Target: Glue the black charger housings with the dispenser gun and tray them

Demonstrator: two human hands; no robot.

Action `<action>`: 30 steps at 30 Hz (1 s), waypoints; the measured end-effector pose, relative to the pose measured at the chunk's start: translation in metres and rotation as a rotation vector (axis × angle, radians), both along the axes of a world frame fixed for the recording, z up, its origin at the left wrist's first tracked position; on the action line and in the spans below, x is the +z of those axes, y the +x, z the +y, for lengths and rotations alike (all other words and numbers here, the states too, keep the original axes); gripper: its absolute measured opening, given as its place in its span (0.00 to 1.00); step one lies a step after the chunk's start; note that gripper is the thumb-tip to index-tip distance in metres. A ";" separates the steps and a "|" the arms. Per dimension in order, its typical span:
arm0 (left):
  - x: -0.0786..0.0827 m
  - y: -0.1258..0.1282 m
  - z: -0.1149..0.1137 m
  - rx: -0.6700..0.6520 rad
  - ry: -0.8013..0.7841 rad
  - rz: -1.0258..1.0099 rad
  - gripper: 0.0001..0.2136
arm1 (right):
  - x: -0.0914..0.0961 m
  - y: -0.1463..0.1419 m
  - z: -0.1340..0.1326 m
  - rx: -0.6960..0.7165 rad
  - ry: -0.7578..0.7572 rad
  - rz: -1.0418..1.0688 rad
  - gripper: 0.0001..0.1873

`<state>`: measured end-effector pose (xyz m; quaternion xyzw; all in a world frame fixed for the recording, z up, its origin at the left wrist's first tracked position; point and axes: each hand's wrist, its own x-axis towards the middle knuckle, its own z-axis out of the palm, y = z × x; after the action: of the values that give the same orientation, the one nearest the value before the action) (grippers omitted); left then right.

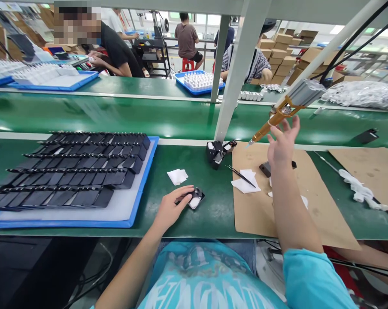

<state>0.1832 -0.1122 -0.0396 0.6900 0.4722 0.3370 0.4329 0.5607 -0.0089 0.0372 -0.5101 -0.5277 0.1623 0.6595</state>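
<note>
My left hand (173, 207) rests on the green bench with thumb and fingers closed on a small black plastic case (197, 201) that shows a white patch inside. Raised over the brown cardboard, my right hand (282, 139) has its fingers spread, just beside an orange pen-shaped power screwdriver (266, 128) that hangs at a slant; I see no grip on it. Black tweezers (242, 176) lie on a white paper piece (246, 185). A dark case (265, 168) on the cardboard is partly hidden by my right forearm.
A blue-rimmed tray (145, 180) at left carries rows of black cases. More black parts (215, 153) sit by the metal post (231, 73). Folded white paper (177, 176) lies near my left hand. Beyond runs a green conveyor belt (132, 113), with co-workers behind it.
</note>
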 end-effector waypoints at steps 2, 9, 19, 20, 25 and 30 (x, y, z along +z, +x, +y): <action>-0.001 0.002 -0.007 -0.014 0.156 0.139 0.17 | -0.003 0.001 0.016 -0.001 -0.060 0.161 0.35; -0.011 0.017 -0.021 0.100 0.426 0.486 0.16 | -0.008 -0.031 0.008 0.049 -0.083 0.300 0.22; -0.006 0.009 -0.020 0.143 0.317 0.390 0.19 | -0.001 -0.151 -0.074 0.416 -0.002 0.490 0.23; -0.006 0.008 -0.021 0.141 0.308 0.392 0.19 | 0.001 -0.163 -0.080 0.445 0.015 0.532 0.24; -0.005 0.004 -0.024 0.121 0.284 0.348 0.18 | 0.008 -0.201 -0.098 0.526 0.016 0.668 0.26; 0.001 0.003 -0.024 0.127 0.294 0.269 0.16 | 0.009 -0.212 -0.103 0.576 0.039 0.713 0.26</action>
<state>0.1857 -0.1365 -0.0383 0.7534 0.5139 0.3339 0.2384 0.3483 -0.1120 0.0461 -0.2423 -0.3910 0.4947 0.7374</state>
